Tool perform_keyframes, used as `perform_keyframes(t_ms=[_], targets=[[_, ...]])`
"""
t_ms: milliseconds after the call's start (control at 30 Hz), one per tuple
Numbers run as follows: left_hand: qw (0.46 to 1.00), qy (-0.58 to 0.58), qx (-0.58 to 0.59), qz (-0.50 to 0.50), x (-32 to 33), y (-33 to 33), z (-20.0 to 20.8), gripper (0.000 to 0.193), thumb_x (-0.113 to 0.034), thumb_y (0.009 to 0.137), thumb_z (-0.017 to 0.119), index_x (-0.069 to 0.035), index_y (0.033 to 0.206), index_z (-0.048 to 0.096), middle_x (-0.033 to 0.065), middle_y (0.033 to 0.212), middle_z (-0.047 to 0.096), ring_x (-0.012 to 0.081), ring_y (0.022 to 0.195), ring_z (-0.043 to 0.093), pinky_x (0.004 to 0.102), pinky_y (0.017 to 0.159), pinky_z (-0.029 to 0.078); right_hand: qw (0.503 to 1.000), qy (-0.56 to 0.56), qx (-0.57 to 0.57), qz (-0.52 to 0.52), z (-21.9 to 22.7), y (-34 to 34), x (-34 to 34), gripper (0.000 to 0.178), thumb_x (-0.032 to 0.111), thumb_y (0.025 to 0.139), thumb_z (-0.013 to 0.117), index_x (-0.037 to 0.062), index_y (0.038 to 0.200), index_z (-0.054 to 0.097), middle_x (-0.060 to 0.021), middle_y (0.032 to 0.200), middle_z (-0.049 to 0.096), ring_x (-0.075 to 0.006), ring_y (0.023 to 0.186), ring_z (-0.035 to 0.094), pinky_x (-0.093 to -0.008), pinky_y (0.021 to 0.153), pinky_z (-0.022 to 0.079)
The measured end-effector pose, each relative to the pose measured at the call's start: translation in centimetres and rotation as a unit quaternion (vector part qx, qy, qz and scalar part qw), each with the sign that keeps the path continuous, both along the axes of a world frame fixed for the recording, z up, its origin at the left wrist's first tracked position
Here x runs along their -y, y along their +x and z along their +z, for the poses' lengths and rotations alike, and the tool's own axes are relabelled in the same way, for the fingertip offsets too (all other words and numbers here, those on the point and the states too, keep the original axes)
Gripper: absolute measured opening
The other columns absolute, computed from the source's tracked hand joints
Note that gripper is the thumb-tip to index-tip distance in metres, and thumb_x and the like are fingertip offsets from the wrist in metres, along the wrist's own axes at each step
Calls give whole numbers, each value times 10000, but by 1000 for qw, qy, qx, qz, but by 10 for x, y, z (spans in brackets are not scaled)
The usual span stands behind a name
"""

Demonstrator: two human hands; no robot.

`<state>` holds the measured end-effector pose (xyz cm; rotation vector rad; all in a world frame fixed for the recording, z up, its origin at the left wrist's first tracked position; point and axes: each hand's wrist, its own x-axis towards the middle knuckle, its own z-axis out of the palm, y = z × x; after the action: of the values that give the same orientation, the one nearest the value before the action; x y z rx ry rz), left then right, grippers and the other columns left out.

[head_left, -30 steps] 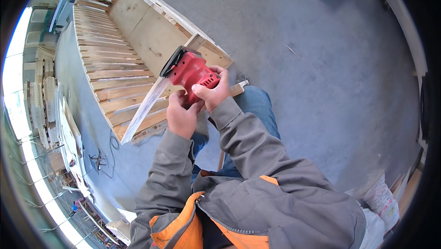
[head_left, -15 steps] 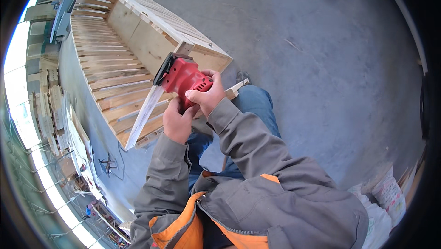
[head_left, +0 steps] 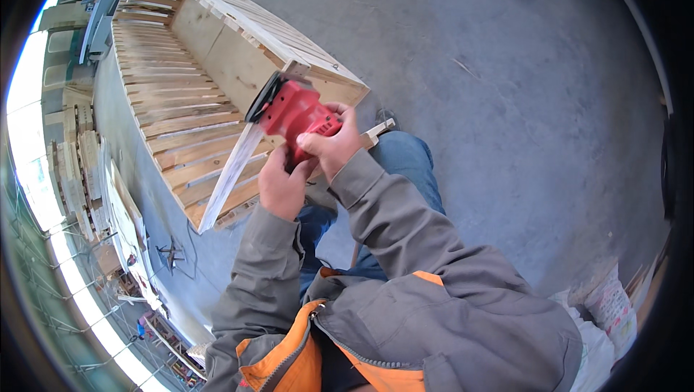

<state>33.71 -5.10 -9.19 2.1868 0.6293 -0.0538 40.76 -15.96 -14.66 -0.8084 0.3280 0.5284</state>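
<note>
Downward head-worn fisheye view

Looks bright and cool over most of the floor (head_left: 528, 146), burnt out to glare in the white strip (head_left: 26, 146) at far left and dimmer toward the right rim. Casts soft-edged shade beside the top border, right of centre. Bends straight lines into curves near the edges, fades to black at the corners, blurs distant clutter (head_left: 170, 352) at lower left, and leaves the sander (head_left: 295, 111) slightly soft.
</note>
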Motion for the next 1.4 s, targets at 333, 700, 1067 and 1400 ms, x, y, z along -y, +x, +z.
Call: perform_keyframes(t_ms=[333, 700, 1067, 1400], targets=[[998, -52, -7, 16, -7, -11, 4, 390, -44, 902, 756, 90, 1237, 610, 173, 1062, 738, 188, 952, 711, 323, 827, 565, 1000, 0, -15, 9, 2, -11, -9, 783, 39, 693, 820, 5, 1345, 387, -208, 1232, 558, -262, 1048, 648, -388, 841, 618], [999, 6, 9, -47, 11, 27, 9, 351, -80, 867, 781, 69, 1161, 659, 157, 980, 753, 194, 892, 718, 348, 807, 562, 999, 2, 13, -51, 10, 21, 8, 741, -2, 704, 786, 6, 1327, 384, -198, 1217, 551, -251, 1032, 646, -381, 847, 616], [993, -105, -9, 45, -55, -73, 2, 524, 30, 879, 722, 92, 1366, 541, 186, 1209, 704, 222, 1079, 705, 335, 917, 573, 999, -24, 14, 25, 20, -63, -50, 788, 57, 702, 828, -3, 1345, 375, -208, 1232, 545, -247, 1044, 638, -371, 825, 620], [985, -154, -22, 76, -85, -114, 10, 505, 40, 908, 698, 109, 1376, 522, 162, 1221, 693, 197, 1078, 695, 314, 903, 589, 998, -6, 9, 66, 16, -102, -81, 797, 40, 702, 816, 18, 1361, 367, -205, 1238, 538, -250, 1048, 628, -372, 817, 622]])
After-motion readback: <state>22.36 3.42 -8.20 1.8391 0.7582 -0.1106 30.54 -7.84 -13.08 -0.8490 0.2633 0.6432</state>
